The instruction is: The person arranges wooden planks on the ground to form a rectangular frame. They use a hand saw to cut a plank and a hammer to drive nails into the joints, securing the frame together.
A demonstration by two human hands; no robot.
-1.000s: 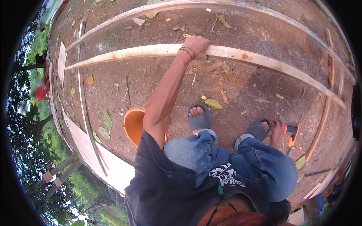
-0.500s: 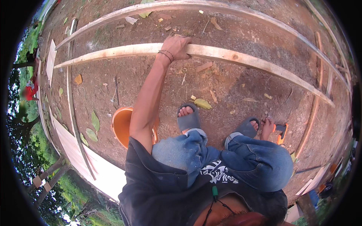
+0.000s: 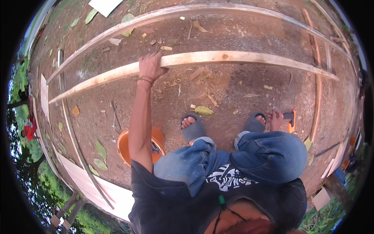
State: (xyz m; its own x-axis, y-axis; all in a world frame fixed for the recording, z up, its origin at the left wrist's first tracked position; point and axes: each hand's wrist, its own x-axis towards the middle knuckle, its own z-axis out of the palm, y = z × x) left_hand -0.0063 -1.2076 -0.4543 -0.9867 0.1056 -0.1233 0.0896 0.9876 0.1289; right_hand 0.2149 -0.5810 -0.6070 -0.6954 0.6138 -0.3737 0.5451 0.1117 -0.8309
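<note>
My left hand [image 3: 151, 67] is closed over a long pale wooden beam [image 3: 218, 57], which crosses the view in front of my feet. Its fingers wrap over the beam's far side. Down beside my right sandal [image 3: 255, 123], my right hand [image 3: 276, 120] is low near the ground with fingers bent together; whatever they pinch is too small to name. Just to the right of that hand lies a tool with an orange-and-black handle [image 3: 291, 121]; contact between them is unclear. Under my left forearm stands an orange bucket [image 3: 124, 147], partly hidden, with small dark pieces inside.
A second long beam [image 3: 218, 7] runs beyond the first. Narrow timbers lie crosswise at left [image 3: 74, 132] and right [image 3: 318, 93]. A pale board [image 3: 83, 175] lies at lower left. Leaves and wood scraps dot the dirt. A person in red [image 3: 30, 132] is far left.
The view has turned, shifting the beams' left ends lower in the picture. My left hand sits somewhat further left on the beam. My right hand stays beside the tool handle.
</note>
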